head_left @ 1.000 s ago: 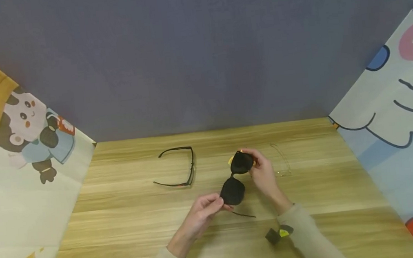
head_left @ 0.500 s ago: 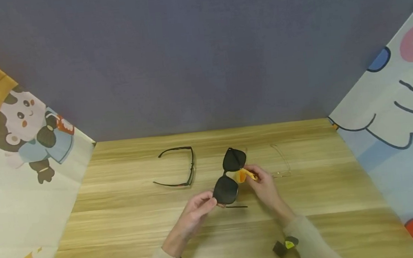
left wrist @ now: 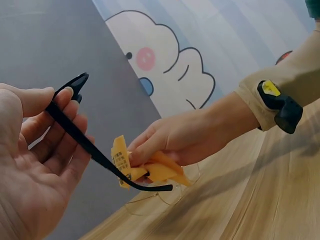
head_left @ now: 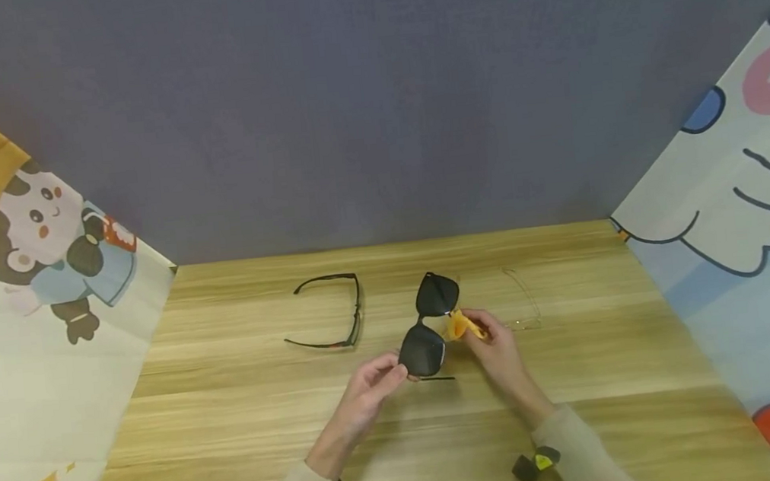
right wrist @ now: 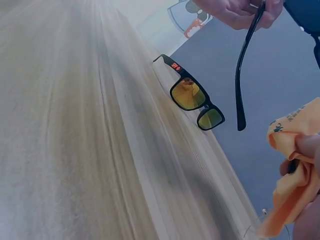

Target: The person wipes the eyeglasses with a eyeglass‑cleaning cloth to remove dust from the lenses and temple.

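Note:
Black sunglasses are held up over the table, pinched at one end between the thumb and fingers of my left hand. One black temple slants down free from that hand. My right hand grips a crumpled yellow cloth with dark print, beside the far lens. A small dark tip shows between the cloth folds under the right fingers; it looks like the other temple's end. Most of that temple is hidden in the head view.
Black-framed glasses with orange-tinted lenses lie unfolded on the wooden table, to the left. Thin wire-framed glasses lie just right of my right hand. A grey panel rises behind the table, with cartoon-printed panels at both sides.
My right hand has come down from the far lens toward me, bringing the yellow cloth off the lens to beside the frame. The sunglasses have shifted slightly left and turned a little.

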{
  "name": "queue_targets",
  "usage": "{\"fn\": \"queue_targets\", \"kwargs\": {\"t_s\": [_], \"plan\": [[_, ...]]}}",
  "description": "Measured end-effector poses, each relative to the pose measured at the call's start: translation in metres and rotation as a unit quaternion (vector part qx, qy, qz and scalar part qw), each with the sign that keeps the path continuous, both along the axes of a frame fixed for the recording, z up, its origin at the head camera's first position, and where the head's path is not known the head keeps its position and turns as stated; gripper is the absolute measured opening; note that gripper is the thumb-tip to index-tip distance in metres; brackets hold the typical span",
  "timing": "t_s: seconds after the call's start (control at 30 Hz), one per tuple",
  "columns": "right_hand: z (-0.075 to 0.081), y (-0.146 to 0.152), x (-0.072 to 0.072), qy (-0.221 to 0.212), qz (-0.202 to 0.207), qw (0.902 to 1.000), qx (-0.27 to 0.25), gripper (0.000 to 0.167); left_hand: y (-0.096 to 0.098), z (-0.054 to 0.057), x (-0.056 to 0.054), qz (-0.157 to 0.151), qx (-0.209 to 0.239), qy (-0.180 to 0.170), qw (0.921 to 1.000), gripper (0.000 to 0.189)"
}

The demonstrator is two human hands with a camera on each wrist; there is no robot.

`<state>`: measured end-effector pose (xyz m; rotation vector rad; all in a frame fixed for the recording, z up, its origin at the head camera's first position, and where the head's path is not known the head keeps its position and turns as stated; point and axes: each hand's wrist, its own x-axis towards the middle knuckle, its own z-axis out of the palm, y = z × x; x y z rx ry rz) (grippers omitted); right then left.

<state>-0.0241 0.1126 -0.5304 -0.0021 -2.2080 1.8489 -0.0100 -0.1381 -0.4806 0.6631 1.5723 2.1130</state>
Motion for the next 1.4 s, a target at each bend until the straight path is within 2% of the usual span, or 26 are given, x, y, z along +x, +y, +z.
{"fn": "queue_targets", "kwargs": {"t_s": [0.17, 0.33, 0.47, 0.6, 0.67, 0.73, 0.8, 0.9, 0.97, 1.03, 1.3, 1.4], "plan": [[0.003, 0.005, 0.005, -0.041, -0.024, 0.9986, -0.024, 0.027, 0.001, 0.002, -0.004, 0.035, -0.042, 0.02, 0.9983, 0.018], [0.006, 0.011, 0.008, -0.063, -0.031, 0.9967, -0.042, 0.028, 0.005, 0.0, -0.013, 0.053, -0.086, 0.087, 0.991, 0.019], [0.005, 0.015, 0.009, -0.053, -0.034, 0.9972, -0.04, 0.028, 0.009, -0.002, -0.022, 0.08, -0.123, 0.163, 0.9756, 0.015], [0.004, 0.019, 0.01, -0.048, -0.043, 0.9976, -0.027, 0.025, 0.015, -0.005, -0.031, 0.113, -0.177, 0.229, 0.9506, 0.013], [0.004, 0.02, 0.011, -0.053, -0.045, 0.9972, -0.028, 0.025, 0.018, -0.008, -0.035, 0.128, -0.21, 0.266, 0.9323, 0.013], [0.004, 0.022, 0.012, -0.058, -0.048, 0.9967, -0.029, 0.026, 0.021, -0.011, -0.038, 0.144, -0.252, 0.312, 0.9048, 0.013], [0.004, 0.023, 0.013, -0.061, -0.052, 0.9963, -0.031, 0.026, 0.025, -0.014, -0.041, 0.158, -0.298, 0.367, 0.8668, 0.013], [0.004, 0.025, 0.013, -0.065, -0.06, 0.9956, -0.031, 0.027, 0.031, -0.017, -0.043, 0.175, -0.364, 0.441, 0.8013, 0.013], [0.004, 0.026, 0.014, -0.066, -0.062, 0.9953, -0.034, 0.027, 0.035, -0.018, -0.043, 0.18, -0.394, 0.473, 0.7672, 0.013], [0.004, 0.027, 0.014, -0.069, -0.064, 0.995, -0.033, 0.027, 0.04, -0.02, -0.044, 0.186, -0.42, 0.491, 0.7403, 0.013], [0.005, 0.031, 0.016, -0.091, -0.065, 0.9933, -0.028, 0.028, 0.052, -0.039, -0.048, 0.194, -0.501, 0.501, 0.678, 0.014], [0.003, 0.033, 0.016, -0.085, -0.067, 0.9938, -0.027, 0.028, 0.054, -0.044, -0.05, 0.19, -0.517, 0.51, 0.661, 0.014]]}}
